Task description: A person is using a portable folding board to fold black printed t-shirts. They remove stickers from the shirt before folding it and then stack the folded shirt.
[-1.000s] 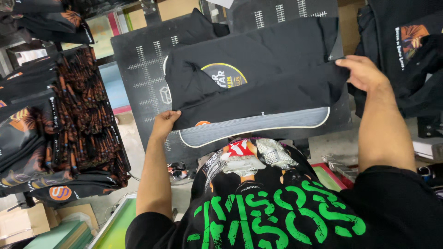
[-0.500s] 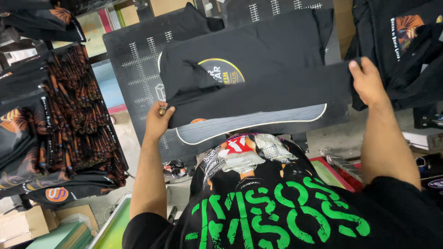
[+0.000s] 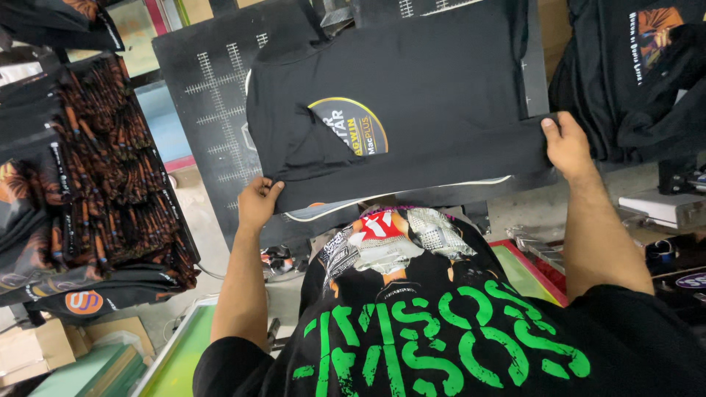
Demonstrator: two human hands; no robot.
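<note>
A black t-shirt [image 3: 434, 103] with a round yellow-rimmed print lies over a dark platen [image 3: 220, 95] marked with white grid lines. My left hand [image 3: 257, 202] grips the shirt's lower left hem at the platen's near edge. My right hand [image 3: 566, 143] pinches the lower right hem. The shirt's left side is folded over and wrinkled, partly covering the print. My own black shirt with green lettering fills the bottom of the view.
A tall stack of folded black printed shirts [image 3: 95, 191] stands at left. More black printed shirts [image 3: 647, 66] lie at the upper right. A green screen frame [image 3: 176, 353] sits at lower left, a red-edged frame [image 3: 529, 268] at right, cardboard boxes [image 3: 44, 349] at bottom left.
Both hands have drawn the shirt's hem toward me and down over the platen's near edge. The pale rim of the platen, plainly visible before, is now mostly covered by the shirt.
</note>
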